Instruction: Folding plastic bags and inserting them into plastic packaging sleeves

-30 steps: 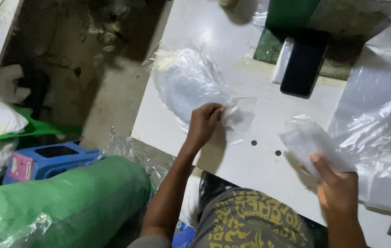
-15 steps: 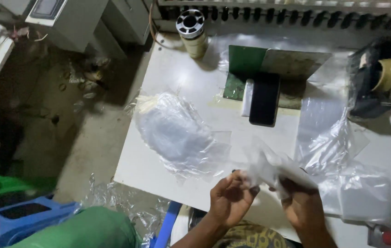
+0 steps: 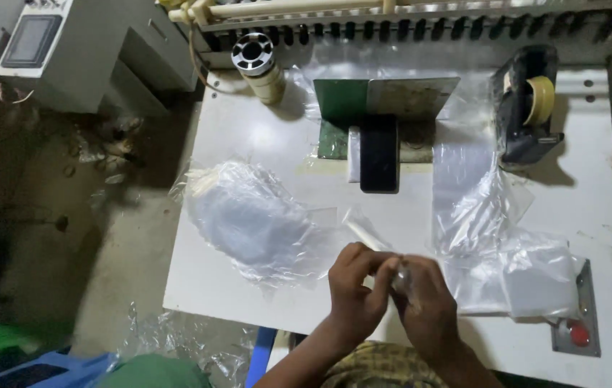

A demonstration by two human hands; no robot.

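My left hand (image 3: 357, 291) and my right hand (image 3: 424, 305) meet over the near edge of the white table (image 3: 263, 136). Between their fingers they pinch a small clear plastic bag (image 3: 363, 228), which is rolled or folded and sticks out up and to the left. A stack of clear plastic bags (image 3: 252, 219) lies on the table just left of my hands. More loose clear bags and a white padded piece in plastic (image 3: 528, 276) lie to the right of my right hand.
A black phone (image 3: 378, 152) leans against a green stand (image 3: 342, 100) at the table's middle back. A tape dispenser (image 3: 528, 104) sits at back right, a spool (image 3: 257, 61) at back left. A red button plate (image 3: 577, 332) is at the near right corner. Crumpled plastic lies on the floor.
My view has swung up from the floor onto the table. My left hand left the bag stack and my right hand came in; both hands now hold one small bag together.
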